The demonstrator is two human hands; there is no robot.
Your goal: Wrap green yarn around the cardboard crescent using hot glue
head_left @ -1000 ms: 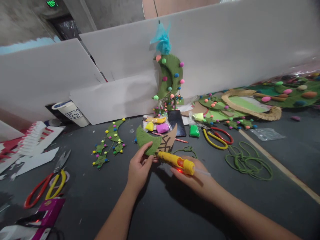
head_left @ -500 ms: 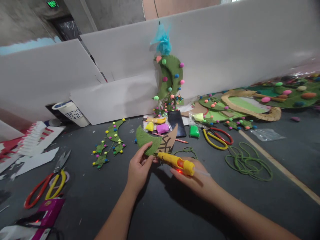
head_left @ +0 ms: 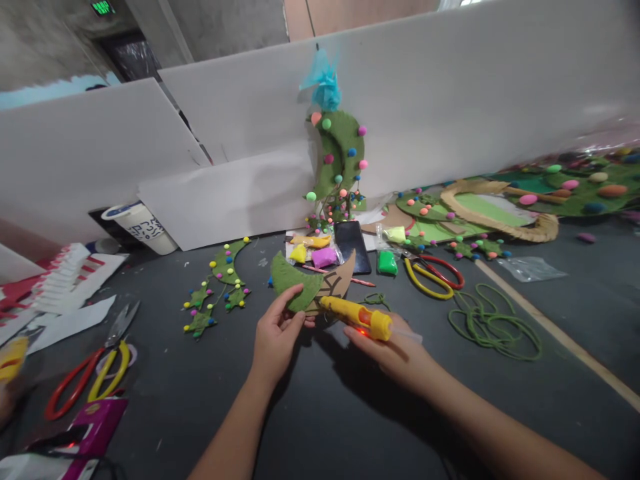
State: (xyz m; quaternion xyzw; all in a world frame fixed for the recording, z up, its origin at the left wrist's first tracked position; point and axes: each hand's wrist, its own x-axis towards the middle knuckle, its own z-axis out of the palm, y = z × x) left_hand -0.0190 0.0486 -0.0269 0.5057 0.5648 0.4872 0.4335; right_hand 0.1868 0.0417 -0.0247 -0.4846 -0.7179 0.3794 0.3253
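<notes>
My left hand (head_left: 280,330) pinches the lower edge of a crescent-shaped cardboard piece (head_left: 340,277). Green wrapping (head_left: 295,280) covers the crescent's left part, while its right part is bare brown with dark lines. In my right hand (head_left: 395,353) is a yellow hot glue gun (head_left: 357,315) with a red light on and a clear glue stick out of its back. Its nozzle points left at the bare cardboard, close to where the green ends; whether it touches I cannot tell. Behind my right hand a green cord (head_left: 377,300) lies on the table.
Red-and-yellow-handled scissors lie at left (head_left: 107,363) and right (head_left: 435,277). Coiled green cord (head_left: 495,323) is at right. Behind are clay packets (head_left: 325,257), a phone (head_left: 353,243) and a decorated hanging crescent (head_left: 345,153). Another person's hand (head_left: 6,403) with a yellow glue gun (head_left: 13,360) shows at far left.
My right hand has shifted the glue gun slightly right, its nozzle now a little farther from the green edge. Another person's hand with a yellow glue gun has appeared at far left.
</notes>
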